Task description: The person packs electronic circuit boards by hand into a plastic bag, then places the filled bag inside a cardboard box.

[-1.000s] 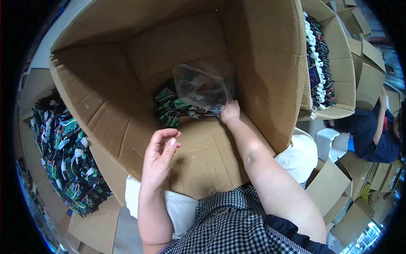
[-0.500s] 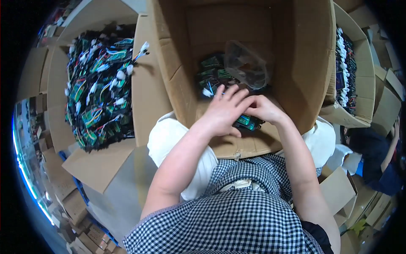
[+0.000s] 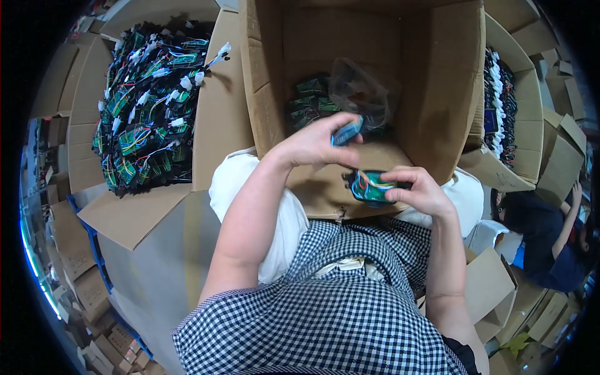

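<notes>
My right hand (image 3: 420, 190) pinches a green circuit board (image 3: 371, 186) by its right end, over the near edge of the big open carton (image 3: 437, 81). The board sits in a black housing, with yellow, white, blue and red wires across it. Up and to the left, my left hand (image 3: 319, 142) is closed on a small flat blue piece (image 3: 348, 130) whose exact kind I cannot make out. Beyond it, on the carton's floor, lie several more circuit boards (image 3: 310, 99) beside a crumpled clear plastic bag (image 3: 362, 90).
To the left stands a carton (image 3: 215, 100) heaped with wired circuit boards (image 3: 147, 112). Another carton (image 3: 525, 119) at the right holds a row with white connectors (image 3: 497, 106). A person (image 3: 544, 231) in dark clothes is at the far right, among cardboard boxes.
My hands have drawn apart. The circuit board, half hidden under my fingers before, now shows plainly in my right hand. A blue piece now shows in my raised left hand.
</notes>
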Tool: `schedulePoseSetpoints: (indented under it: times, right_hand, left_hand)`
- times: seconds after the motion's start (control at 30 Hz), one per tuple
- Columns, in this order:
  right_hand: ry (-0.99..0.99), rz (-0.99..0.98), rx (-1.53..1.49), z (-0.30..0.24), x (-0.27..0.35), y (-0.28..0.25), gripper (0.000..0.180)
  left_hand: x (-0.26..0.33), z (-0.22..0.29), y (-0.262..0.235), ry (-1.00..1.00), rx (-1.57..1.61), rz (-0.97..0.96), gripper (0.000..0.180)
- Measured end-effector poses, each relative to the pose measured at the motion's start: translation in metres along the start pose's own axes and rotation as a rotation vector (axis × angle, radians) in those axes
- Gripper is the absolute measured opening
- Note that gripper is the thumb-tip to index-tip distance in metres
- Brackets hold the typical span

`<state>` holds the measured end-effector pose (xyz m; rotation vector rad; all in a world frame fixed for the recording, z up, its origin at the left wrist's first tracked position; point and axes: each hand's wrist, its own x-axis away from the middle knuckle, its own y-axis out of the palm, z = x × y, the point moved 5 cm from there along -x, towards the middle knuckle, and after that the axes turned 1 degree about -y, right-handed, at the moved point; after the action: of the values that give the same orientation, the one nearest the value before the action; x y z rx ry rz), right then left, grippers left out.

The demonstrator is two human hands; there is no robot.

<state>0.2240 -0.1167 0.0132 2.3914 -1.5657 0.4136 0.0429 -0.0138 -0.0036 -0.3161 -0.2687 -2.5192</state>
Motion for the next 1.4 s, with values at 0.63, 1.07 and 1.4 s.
schedulePoseSetpoints:
  times: [0.63, 1.07, 1.4]
  right_hand:
    - [-0.240, 0.210, 0.482, -0.031, -0.096, -0.022, 0.047]
    - [0.141, 0.693, -0.444, 0.167, -0.222, -0.120, 0.027]
    - [-0.744, 0.457, 0.565, -0.023, -0.202, -0.030, 0.014]
  left_hand:
    - [-0.004, -0.030, 0.009, -0.351, 0.321, 0.260, 0.049]
    - [-0.023, -0.030, -0.050, -0.352, 0.488, 0.581, 0.033]
    - [-0.023, -0.040, -0.058, -0.295, 0.330, 0.723, 0.027]
